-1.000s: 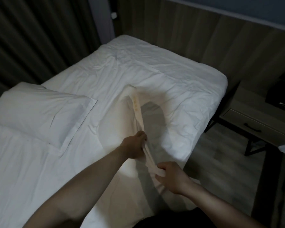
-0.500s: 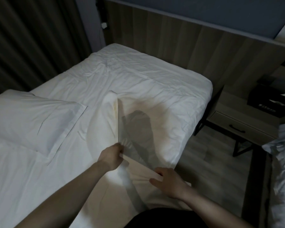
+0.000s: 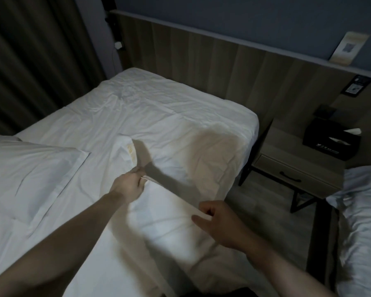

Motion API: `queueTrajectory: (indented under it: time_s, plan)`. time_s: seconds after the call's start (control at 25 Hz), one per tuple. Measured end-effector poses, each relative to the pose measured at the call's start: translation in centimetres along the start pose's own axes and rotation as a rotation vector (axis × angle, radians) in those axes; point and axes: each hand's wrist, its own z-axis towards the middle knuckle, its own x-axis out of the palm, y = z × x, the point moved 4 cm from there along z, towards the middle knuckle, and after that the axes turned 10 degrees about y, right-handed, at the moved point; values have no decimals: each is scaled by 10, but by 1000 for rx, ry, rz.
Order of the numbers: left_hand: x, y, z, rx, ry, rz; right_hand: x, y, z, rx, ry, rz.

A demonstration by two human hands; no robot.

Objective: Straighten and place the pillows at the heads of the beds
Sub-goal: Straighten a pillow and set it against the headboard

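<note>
Pillow (image 3: 159,215) being worked now lies flat on the bed (image 3: 180,116) near its 6 o'clock edge, where a second ago it stood on edge between both hands. The left hand (image 3: 130,185) pinches the flap at the pillow's 11 o'clock corner; the right hand (image 3: 219,219), at 3 o'clock, has its curled fingers and thumb closed on the same edge. Laid down and smoothed, it seems ready to go to the headboard (image 3: 223,67) at 12 o'clock. A second pillow (image 3: 30,172) waits at 9 o'clock. A nightstand (image 3: 298,159) with a tissue box (image 3: 330,142) stands at 3 o'clock, beside another bed (image 3: 364,221).
</note>
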Motion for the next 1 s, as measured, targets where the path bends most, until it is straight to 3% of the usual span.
queueTrajectory:
  time_s: [0.16, 0.48, 0.64, 1.0]
  plan:
    - [-12, -57, 36, 26, -24, -73, -83, -41, -15, 52, -39, 81]
    - [-36, -130, 73, -61, -291, -205, -216, -72, 0, -89, -58, 29]
    - [-63, -164, 102, -101, -412, -261, -276, -84, 26, -75, -129, 47]
    - [-132, -216, 264, 40, -507, -391, -419, -96, 123, 82, -375, -26]
